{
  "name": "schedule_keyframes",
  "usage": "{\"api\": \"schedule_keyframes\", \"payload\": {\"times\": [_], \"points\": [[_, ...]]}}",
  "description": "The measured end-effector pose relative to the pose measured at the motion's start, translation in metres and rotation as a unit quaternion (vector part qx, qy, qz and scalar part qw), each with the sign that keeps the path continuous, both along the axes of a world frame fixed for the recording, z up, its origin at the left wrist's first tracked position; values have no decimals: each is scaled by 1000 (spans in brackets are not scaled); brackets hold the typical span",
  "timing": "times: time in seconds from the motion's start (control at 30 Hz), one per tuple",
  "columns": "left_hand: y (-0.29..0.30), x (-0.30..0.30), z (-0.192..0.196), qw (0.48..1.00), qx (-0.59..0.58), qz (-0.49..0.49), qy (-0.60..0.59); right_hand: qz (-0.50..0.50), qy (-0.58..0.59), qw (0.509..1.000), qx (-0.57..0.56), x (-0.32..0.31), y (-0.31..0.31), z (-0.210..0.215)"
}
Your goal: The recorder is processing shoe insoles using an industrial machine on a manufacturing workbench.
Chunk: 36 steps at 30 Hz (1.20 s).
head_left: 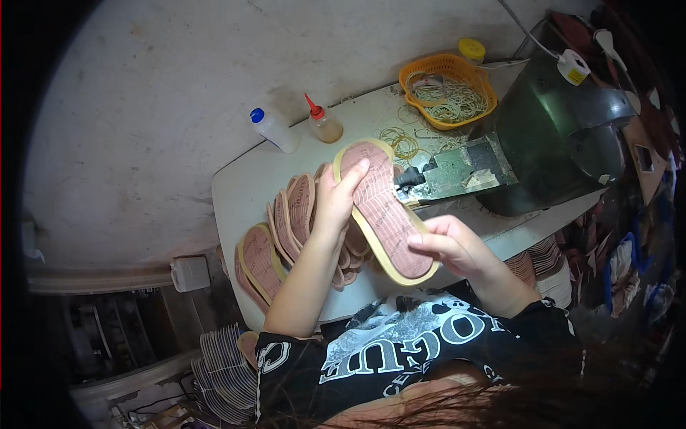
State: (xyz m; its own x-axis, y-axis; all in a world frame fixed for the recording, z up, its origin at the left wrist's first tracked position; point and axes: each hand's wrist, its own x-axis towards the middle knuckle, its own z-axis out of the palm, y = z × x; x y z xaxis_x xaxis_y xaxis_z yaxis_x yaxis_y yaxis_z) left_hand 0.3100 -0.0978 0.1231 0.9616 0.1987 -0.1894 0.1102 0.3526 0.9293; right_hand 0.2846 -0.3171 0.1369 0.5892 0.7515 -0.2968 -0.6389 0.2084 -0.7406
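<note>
A pinkish-brown insole (386, 207) with a pale yellow rim is held up in front of me, tilted, its patterned face toward me. My left hand (341, 189) grips its upper left edge, the thumb lying on the face. At the lower right edge, my right hand (449, 245) pinches it between thumb and fingers. Just behind the insole's right edge is the narrow arm (464, 171) of a green machine (554, 136); whether the two touch I cannot tell. Beneath my left forearm lie several similar insoles (261, 261), partly hidden by that arm.
An orange basket (489, 107) of pale rubber bands stands at the back, with a yellow-lidded jar (471, 50) behind it. Two bottles, one blue-capped (275, 132), one red-tipped (326, 127), stand on the white table (236, 186). Stacked insoles (218, 372) sit at lower left.
</note>
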Motion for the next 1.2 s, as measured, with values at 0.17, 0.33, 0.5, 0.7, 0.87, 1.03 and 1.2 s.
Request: {"api": "schedule_keyframes", "payload": {"times": [0.17,0.33,0.5,0.7,0.87,1.03,1.2], "points": [[-3,11,-7,1000,19,-3,-4,61,74,995,-35,-12,-8,20],[0,23,0,999,27,-27,3,16,51,998,-44,-16,2,19],[30,44,-3,984,138,-79,86,-56,22,997,-42,-16,24,5],[40,66,24,806,551,-74,-202,-128,38,991,-24,-12,44,-3],[37,84,59,633,592,-404,-292,-140,56,988,-19,-6,52,2],[31,101,66,580,514,-624,-98,-107,37,993,-28,-2,48,2],[32,100,69,603,517,-591,-137,-92,77,993,-3,-1,46,5]]}}
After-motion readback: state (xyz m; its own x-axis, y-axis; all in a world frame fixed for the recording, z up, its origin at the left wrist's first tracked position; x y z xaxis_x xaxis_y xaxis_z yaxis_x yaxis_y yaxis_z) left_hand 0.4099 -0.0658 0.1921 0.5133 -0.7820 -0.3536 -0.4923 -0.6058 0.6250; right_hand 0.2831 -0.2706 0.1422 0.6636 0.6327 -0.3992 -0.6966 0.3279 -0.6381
